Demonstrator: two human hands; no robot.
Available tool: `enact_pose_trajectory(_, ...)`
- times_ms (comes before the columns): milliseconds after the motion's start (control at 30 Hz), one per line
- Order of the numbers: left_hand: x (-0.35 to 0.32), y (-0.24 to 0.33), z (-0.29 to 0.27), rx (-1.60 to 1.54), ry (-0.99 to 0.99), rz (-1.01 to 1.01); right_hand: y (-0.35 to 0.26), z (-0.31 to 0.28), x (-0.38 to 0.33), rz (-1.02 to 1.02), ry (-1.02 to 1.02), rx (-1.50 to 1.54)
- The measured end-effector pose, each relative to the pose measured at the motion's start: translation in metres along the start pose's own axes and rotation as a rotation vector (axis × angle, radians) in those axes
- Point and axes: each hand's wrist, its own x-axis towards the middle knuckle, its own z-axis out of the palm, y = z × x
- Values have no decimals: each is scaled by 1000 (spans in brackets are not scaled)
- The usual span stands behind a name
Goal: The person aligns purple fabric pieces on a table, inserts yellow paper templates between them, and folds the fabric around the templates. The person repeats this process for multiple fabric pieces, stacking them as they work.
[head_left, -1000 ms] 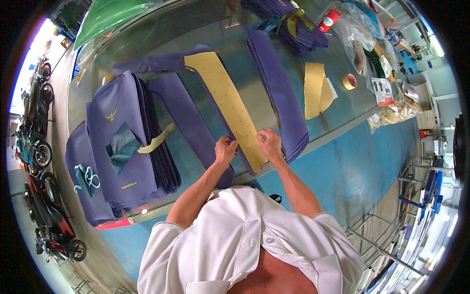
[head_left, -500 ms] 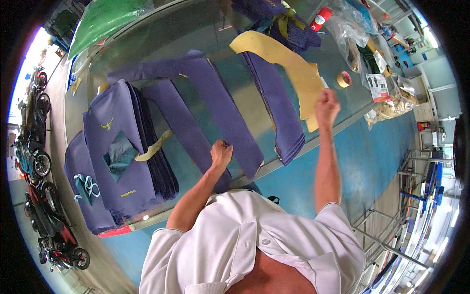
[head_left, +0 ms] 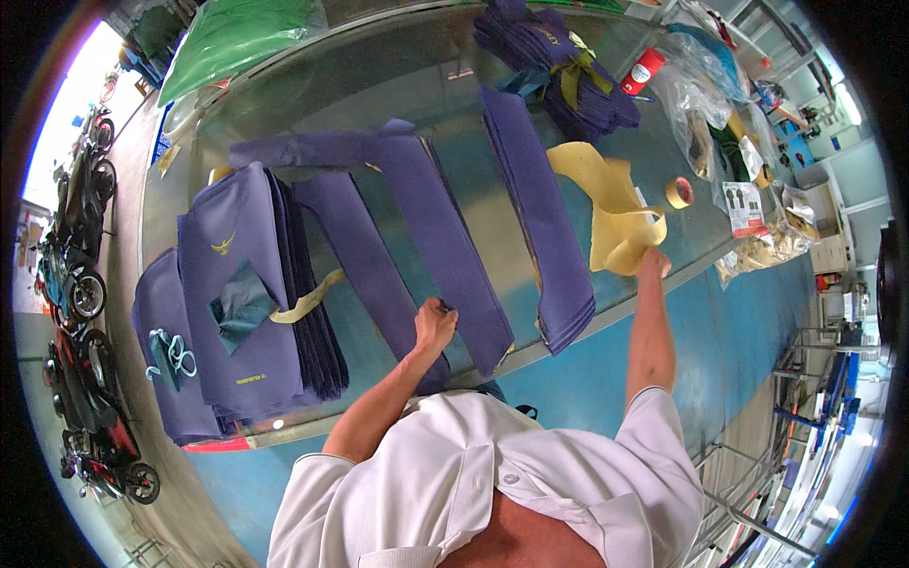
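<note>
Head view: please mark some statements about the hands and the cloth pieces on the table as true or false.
1. The right hand holds the yellow strip. True.
2. The left hand rests on a purple fabric strip. True.
3. The tape roll lies on the stack of purple bags. False: it lies on the table, beside the yellow strip.
4. The red can stands beside the left hand. False: it stands far off, near the tied purple bundle.
</note>
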Motion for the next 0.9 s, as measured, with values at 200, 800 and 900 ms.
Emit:
enact_pose_trajectory(200,1,6,1,40,-54,-16,-33,25,-5,-719,-365,-323)
enact_pose_trajectory(800,1,-5,0,25,-56,22,22,-15,-216,-1272,-480,-115)
enact_pose_trajectory(900,1,-4,1,40,-47,43,88,-29,-270,-1129,-896,-291)
